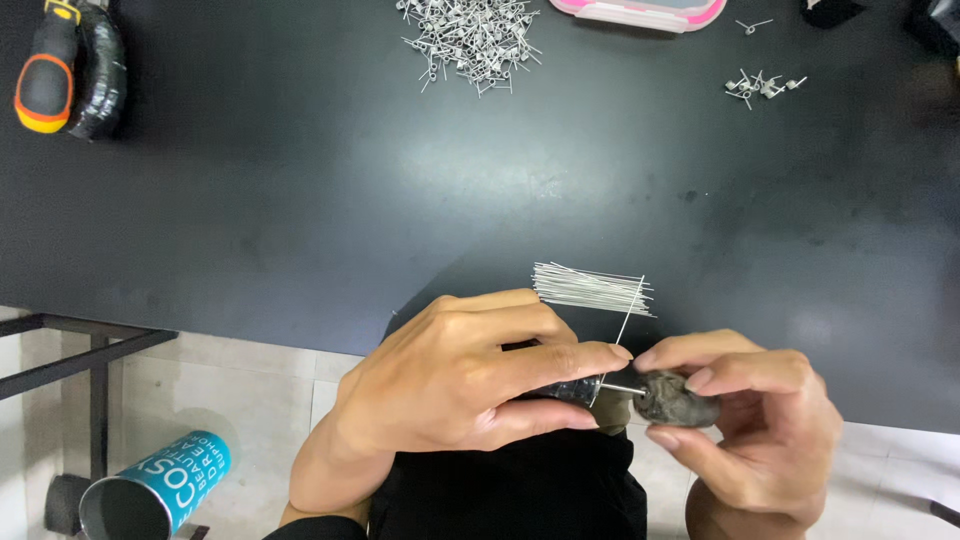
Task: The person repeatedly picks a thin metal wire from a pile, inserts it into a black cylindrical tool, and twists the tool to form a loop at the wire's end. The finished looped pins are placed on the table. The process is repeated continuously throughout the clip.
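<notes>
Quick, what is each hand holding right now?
Left hand: closed on a dark cylindrical tool.
Right hand: closed on a grey-black lump at the tool's metal rod.

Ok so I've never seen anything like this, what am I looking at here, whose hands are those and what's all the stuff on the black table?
One picture, from a camera on a person's head, looking down. The left hand grips a small tool with a thin metal rod; the right hand pinches a dark grey lump on that rod's end. A straight wire sticks up between them. On the black table lie a bundle of straight wires, a pile of coiled wire pieces, a smaller pile, and an orange-and-black tool handle.
</notes>
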